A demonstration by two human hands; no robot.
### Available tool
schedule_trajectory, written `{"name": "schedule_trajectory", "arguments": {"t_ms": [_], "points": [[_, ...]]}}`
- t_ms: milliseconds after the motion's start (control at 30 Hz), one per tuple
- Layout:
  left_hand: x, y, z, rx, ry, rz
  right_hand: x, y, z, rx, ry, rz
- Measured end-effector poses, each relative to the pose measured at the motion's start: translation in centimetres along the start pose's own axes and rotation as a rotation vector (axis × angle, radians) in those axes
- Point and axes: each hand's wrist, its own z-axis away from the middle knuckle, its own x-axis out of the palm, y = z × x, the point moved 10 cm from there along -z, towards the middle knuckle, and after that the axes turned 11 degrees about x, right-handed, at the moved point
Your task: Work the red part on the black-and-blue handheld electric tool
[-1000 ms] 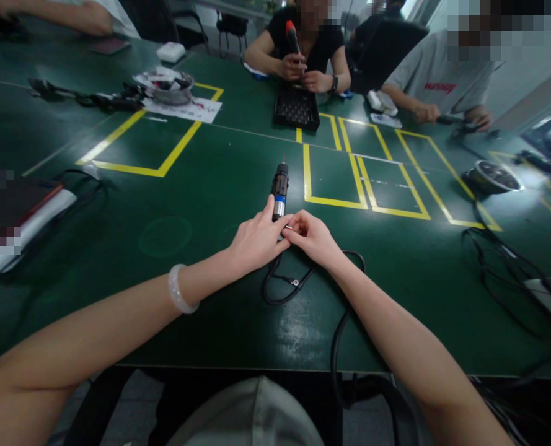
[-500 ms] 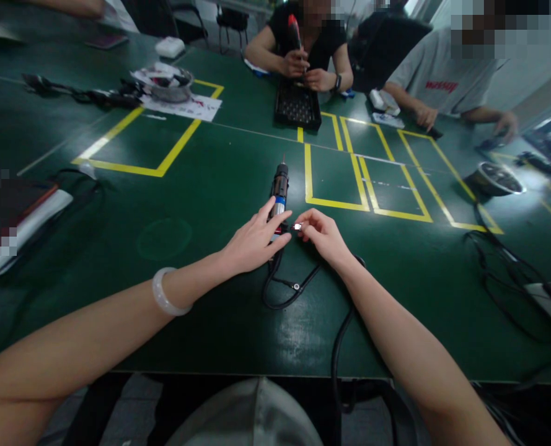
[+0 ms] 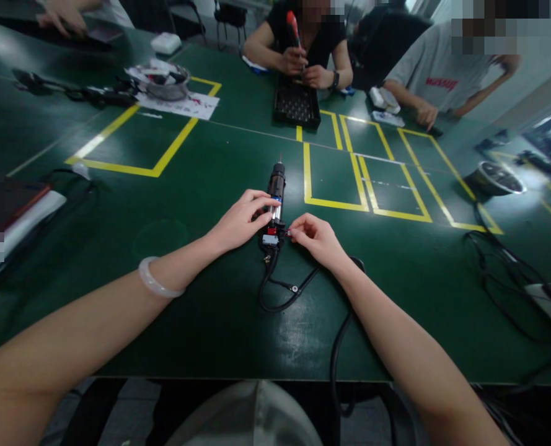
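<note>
A dark cylindrical tool [image 3: 277, 179] with a thin tip, a blue ring and a silver section lies on the green table, its tip pointing away from me. My left hand [image 3: 245, 220] rests over its middle, fingers curled round the silver section. Beside the tool's rear end, my right hand [image 3: 316, 238] pinches a small connector [image 3: 290, 233], mostly hidden by the fingertips. Red and grey parts [image 3: 270, 239] show at that rear end. A black cable [image 3: 275, 306] loops from there toward me and passes under my right forearm.
Across the table a person holds a red screwdriver [image 3: 292, 28] over a black tray [image 3: 296, 106]. A bowl of parts [image 3: 166, 87] stands on paper at the back left. Another metal bowl [image 3: 501, 178] and cables [image 3: 493, 260] are at the right. Yellow tape marks the table.
My left hand has drawn back left and its fingers have curled onto the tool, uncovering the rear parts. My right hand has shifted slightly left and down. At the far left, a person's hand has appeared.
</note>
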Motion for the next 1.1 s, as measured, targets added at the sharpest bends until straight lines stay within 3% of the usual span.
{"name": "schedule_trajectory", "arguments": {"t_ms": [233, 400, 867, 1100], "points": [[0.2, 1.8, 0.0, 0.104, 0.01, -0.098, 0.2, -0.4, 0.0, -0.031, -0.018, -0.041], [1.0, 3.2, 0.0, 0.189, -0.062, -0.067, 0.1, -0.3, 0.1, -0.037, -0.024, -0.077], [1.4, 3.0, -0.2, 0.232, -0.074, -0.052, 0.7, -0.8, 0.2, -0.051, -0.059, -0.042], [1.5, 2.7, 0.0, 0.249, -0.072, -0.054, 0.4, -0.3, 0.0, -0.036, -0.026, -0.143]]}}
